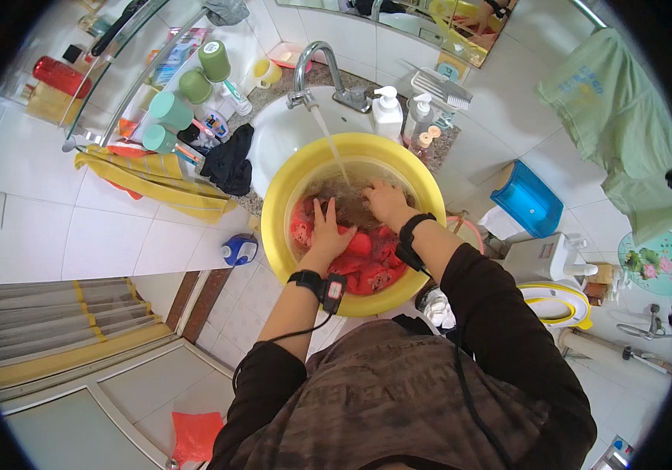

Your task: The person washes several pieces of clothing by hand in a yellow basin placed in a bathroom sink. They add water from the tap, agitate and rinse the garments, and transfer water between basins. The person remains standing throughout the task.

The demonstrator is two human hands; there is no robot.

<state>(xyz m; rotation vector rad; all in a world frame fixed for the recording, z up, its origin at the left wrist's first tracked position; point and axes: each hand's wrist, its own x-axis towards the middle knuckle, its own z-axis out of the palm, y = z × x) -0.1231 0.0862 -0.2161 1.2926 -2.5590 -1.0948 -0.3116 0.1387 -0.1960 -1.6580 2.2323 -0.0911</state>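
A large yellow basin (pixel 427 176) rests on the white sink, holding murky water and red patterned cloth (pixel 373 265). Water runs into it from the chrome faucet (pixel 325 48). My left hand (pixel 328 236) lies on the cloth at the basin's left side, its fingers spread and open. At the right side, my right hand (pixel 387 202) reaches over the water with its fingers apart, the fingertips partly in the water. Nothing shows in its grasp. Dark bands with cords are strapped round both wrists.
A white pump bottle (pixel 387 113) and other bottles stand behind the basin. Left of the sink are a black cloth (pixel 230 160), a yellow towel (pixel 152 184) and a shelf with green cups (pixel 171 110). A blue bin (pixel 535 201) and a toilet (pixel 551 305) are on the right.
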